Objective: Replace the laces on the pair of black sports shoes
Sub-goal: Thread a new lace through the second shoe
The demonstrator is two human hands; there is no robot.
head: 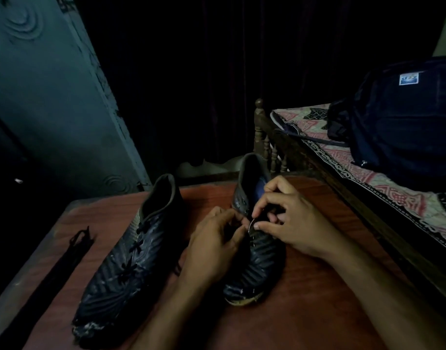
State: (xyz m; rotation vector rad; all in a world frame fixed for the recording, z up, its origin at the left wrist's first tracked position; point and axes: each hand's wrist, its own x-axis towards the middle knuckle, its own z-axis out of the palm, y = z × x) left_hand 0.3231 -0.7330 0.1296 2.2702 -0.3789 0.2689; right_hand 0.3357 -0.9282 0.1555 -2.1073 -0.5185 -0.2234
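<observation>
Two hands meet over the right shoe (254, 263) on the table (305, 299), forearms reaching in from below. The left hand (214, 246) and right hand (285, 221) both pinch a lace (251, 224) at its eyelets with curled fingers. The left shoe (125, 261) stands laced beside it, and spare laces (65, 263) lie further left.

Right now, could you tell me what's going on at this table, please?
A person is working on the right shoe of a black pair on a reddish table. Both hands, the left hand and right hand, pinch a lace at its eyelets. The left shoe lies alongside, laced. A loose black lace lies at the table's left edge.
</observation>
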